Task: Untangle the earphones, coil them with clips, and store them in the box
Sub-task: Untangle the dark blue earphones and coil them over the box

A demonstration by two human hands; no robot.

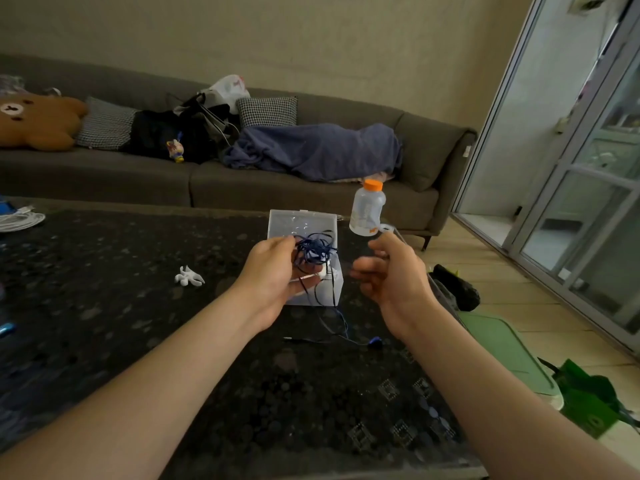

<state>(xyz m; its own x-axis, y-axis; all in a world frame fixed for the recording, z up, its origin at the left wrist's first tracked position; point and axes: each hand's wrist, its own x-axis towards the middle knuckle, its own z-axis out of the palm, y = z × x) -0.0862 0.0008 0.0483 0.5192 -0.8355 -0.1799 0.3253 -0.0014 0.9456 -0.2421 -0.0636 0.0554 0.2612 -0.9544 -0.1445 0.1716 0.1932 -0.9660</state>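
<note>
My left hand [277, 271] holds a tangled bundle of dark blue earphones [316, 251] above the clear plastic box [302, 223], whose lid stands open behind it. Loose blue cord hangs down from the bundle to the table, ending in a blue earbud [375, 342] and a plug [289, 338]. Something small and white is pinched at my left fingertips. My right hand [391, 271] hovers to the right of the bundle, fingers loosely curled, touching nothing that I can see. A white clip [189, 277] lies on the table to the left of the box.
A clear bottle with an orange cap [367, 211] stands just right of the box. The dark patterned table [138, 306] has white cables [19, 220] at its far left. A grey sofa [242, 181] with cushions and a blanket is behind. Green items [585, 400] lie on the floor at right.
</note>
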